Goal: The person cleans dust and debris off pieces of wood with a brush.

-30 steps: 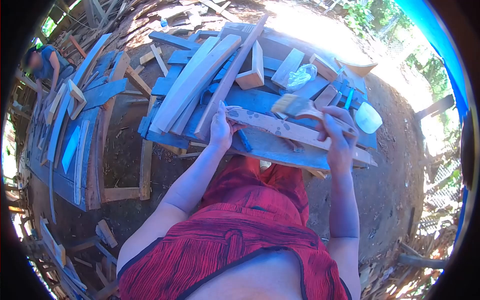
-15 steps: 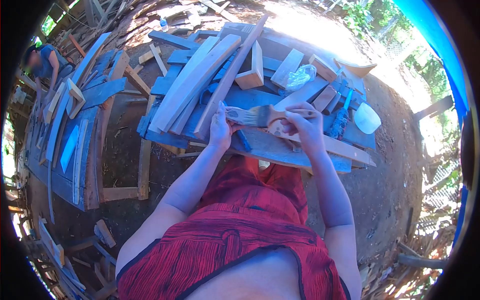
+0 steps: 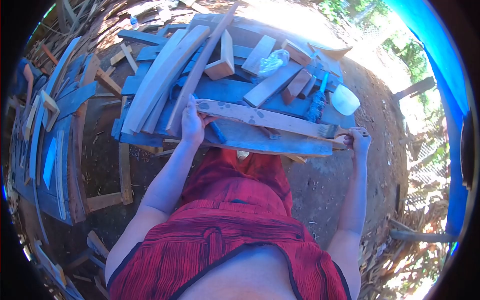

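Observation:
A long, narrow wooden board (image 3: 280,121) with a few dark round spots lies slantwise over the front of the workbench. My left hand (image 3: 194,121) grips its left end, thumb on one side and fingers on the other. Near the right end, my right hand (image 3: 359,140) is closed around the handle of a paintbrush (image 3: 328,131), whose bristles touch the board's face. Behind the board lie a brush-like tool with a turquoise handle (image 3: 324,82) and a white plastic container (image 3: 345,100).
The blue-grey workbench (image 3: 295,146) bears long planks (image 3: 165,80), an L-shaped wooden piece (image 3: 222,62), short blocks (image 3: 296,85) and a crumpled plastic bag (image 3: 274,62). A second bench with planks (image 3: 75,95) stands left, with another person (image 3: 25,75) beside it.
My right hand has carried the paintbrush rightward along the board, from near the left hand to the right end. My left hand keeps its hold. The whole view has shifted slightly.

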A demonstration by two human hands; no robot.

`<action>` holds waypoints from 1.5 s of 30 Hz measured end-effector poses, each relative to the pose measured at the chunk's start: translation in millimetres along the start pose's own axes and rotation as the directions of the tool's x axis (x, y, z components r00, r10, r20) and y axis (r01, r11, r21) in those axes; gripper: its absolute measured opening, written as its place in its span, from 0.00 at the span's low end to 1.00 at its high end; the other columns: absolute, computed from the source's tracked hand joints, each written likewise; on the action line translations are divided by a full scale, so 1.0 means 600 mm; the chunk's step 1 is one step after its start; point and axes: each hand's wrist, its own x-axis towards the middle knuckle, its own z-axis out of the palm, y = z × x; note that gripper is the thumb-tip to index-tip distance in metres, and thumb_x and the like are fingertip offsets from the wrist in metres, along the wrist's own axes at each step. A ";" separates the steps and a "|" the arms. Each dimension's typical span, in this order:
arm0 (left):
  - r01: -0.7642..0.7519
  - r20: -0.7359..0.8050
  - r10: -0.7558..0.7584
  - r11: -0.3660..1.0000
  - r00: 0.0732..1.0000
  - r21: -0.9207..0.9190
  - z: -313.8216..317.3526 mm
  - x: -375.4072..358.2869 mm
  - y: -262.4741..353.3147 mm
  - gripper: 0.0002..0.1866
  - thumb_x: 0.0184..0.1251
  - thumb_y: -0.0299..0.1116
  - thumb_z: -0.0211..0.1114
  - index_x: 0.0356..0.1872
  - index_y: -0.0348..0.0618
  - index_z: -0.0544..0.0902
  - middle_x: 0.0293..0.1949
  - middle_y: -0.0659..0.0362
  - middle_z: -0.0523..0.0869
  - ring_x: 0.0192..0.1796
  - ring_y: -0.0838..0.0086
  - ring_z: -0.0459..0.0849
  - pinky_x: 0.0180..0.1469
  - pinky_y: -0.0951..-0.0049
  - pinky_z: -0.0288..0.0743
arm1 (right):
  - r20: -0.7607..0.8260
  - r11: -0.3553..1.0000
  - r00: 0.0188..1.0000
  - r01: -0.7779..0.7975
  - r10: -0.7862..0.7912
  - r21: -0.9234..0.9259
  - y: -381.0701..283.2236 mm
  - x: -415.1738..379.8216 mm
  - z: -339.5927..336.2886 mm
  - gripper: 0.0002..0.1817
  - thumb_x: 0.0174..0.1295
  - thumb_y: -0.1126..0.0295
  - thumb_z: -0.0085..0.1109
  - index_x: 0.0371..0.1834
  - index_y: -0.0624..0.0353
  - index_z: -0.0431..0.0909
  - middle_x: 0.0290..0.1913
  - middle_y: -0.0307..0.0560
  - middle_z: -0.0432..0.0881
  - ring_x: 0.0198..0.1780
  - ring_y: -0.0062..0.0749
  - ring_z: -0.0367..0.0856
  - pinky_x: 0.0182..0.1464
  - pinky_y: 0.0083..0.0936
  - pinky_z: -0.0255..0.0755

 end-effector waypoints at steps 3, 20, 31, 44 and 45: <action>0.017 -0.012 -0.017 1.000 1.000 0.010 -0.003 0.004 0.000 0.25 0.73 0.53 0.39 0.45 0.39 0.72 0.42 0.51 0.81 0.47 0.63 0.82 0.46 0.56 0.80 | -0.139 0.979 0.985 0.072 -0.099 -0.190 0.040 0.033 -0.043 0.05 0.52 0.71 0.54 0.27 0.59 0.77 0.20 0.44 0.80 0.17 0.24 0.78 0.18 0.18 0.67; 0.003 -0.029 -0.002 0.999 1.000 0.041 0.011 -0.004 0.007 0.27 0.72 0.55 0.41 0.43 0.37 0.73 0.41 0.50 0.82 0.45 0.65 0.83 0.45 0.59 0.82 | 0.083 0.787 0.895 0.428 -0.439 -0.444 -0.073 -0.082 0.090 0.08 0.50 0.66 0.61 0.30 0.57 0.79 0.21 0.41 0.79 0.25 0.22 0.77 0.28 0.25 0.70; 0.008 -0.054 -0.006 1.000 0.999 0.028 0.017 -0.007 0.010 0.26 0.72 0.54 0.42 0.43 0.37 0.72 0.41 0.51 0.82 0.46 0.65 0.83 0.45 0.57 0.81 | 0.511 0.870 0.755 0.159 -0.411 0.466 -0.203 -0.177 0.322 0.07 0.53 0.72 0.60 0.32 0.63 0.78 0.24 0.39 0.78 0.21 0.16 0.75 0.23 0.14 0.71; -0.002 -0.077 0.008 0.997 0.997 0.071 0.016 -0.004 0.005 0.27 0.73 0.55 0.41 0.43 0.38 0.72 0.42 0.51 0.81 0.46 0.64 0.82 0.44 0.59 0.82 | 0.381 0.940 0.923 -0.167 0.044 0.297 -0.060 -0.038 0.105 0.07 0.50 0.74 0.59 0.33 0.61 0.80 0.23 0.44 0.82 0.17 0.21 0.79 0.18 0.16 0.73; -0.007 -0.075 0.013 0.997 0.997 0.077 0.016 -0.004 0.006 0.27 0.73 0.55 0.41 0.44 0.37 0.72 0.42 0.50 0.81 0.47 0.63 0.82 0.44 0.58 0.82 | 0.318 0.947 0.947 -0.151 0.056 0.284 -0.030 -0.016 0.071 0.07 0.50 0.74 0.58 0.32 0.60 0.80 0.22 0.44 0.82 0.17 0.22 0.78 0.18 0.17 0.72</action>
